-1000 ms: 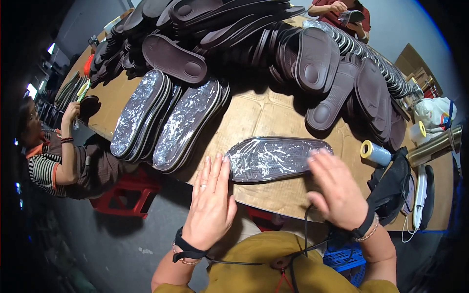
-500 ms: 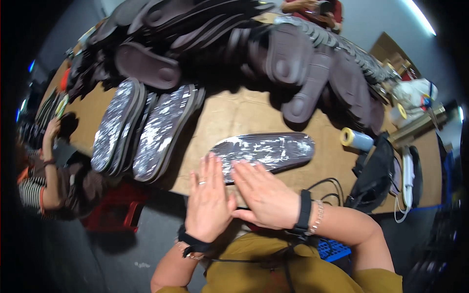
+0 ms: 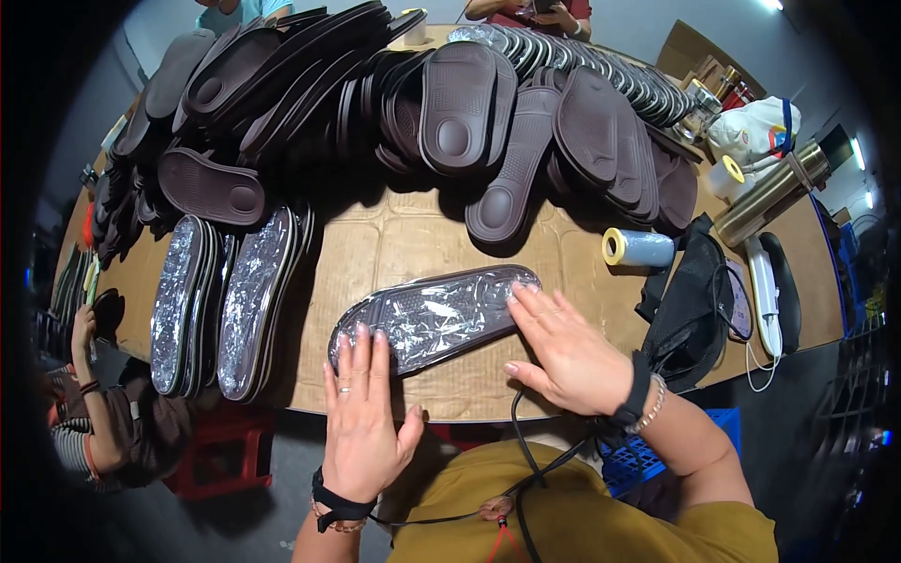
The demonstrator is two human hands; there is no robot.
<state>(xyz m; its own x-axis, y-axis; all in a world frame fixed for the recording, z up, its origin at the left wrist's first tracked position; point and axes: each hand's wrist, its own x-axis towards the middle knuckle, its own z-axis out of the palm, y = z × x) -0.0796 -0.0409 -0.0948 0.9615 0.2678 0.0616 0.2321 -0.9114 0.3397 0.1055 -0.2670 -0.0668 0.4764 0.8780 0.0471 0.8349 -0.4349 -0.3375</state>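
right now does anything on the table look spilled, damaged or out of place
Nothing looks clearly spilled or damaged. One loose brown sole lies crosswise behind the two film-covered stacks, out of line with them. The flat sole under the left hand and right hand has wrinkled film on top.

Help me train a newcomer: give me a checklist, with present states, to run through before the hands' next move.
1. Film-covered sole lying on the table: ok.
2. Left hand on the sole's left end: ok.
3. Right hand on its right end: ok.
4. Top film free of creases: not ok, shiny wrinkles show.
5. Film closed underneath: cannot tell, hidden from view.
6. Yellow-cored roll clear of the hands: ok, lying apart to the right.
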